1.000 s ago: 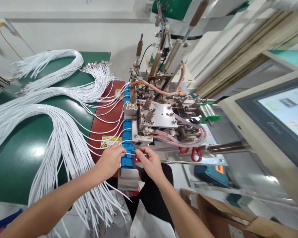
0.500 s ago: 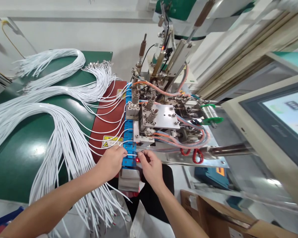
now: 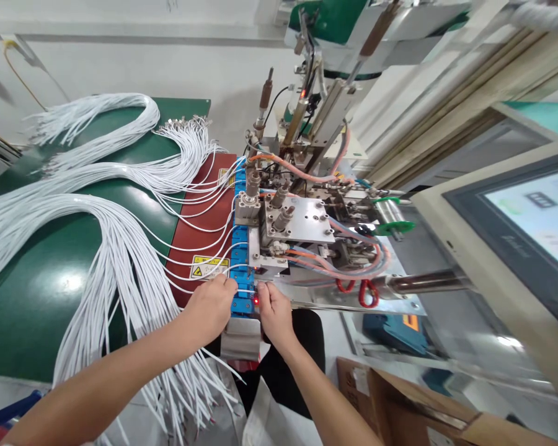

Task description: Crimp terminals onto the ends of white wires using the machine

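My left hand (image 3: 210, 308) and my right hand (image 3: 273, 314) both pinch one thin white wire (image 3: 245, 290) across the near end of a row of blue clips (image 3: 240, 272). The left hand sits on the red plate side, the right hand on the machine side beside a small red light (image 3: 255, 301). Several other white wires lie in the clips farther along the row. A big bundle of white wires (image 3: 97, 248) runs over the green mat (image 3: 37, 291) to my left.
The machine head (image 3: 297, 217) with pneumatic cylinders and orange hoses stands just behind my hands. A touch screen (image 3: 530, 229) is at the right. A cardboard box (image 3: 423, 402) sits lower right. A yellow warning label (image 3: 205, 266) marks the red plate.
Both hands have closed in slightly toward the blue clip row, the right hand moving left toward the red light. The view has shifted a little.
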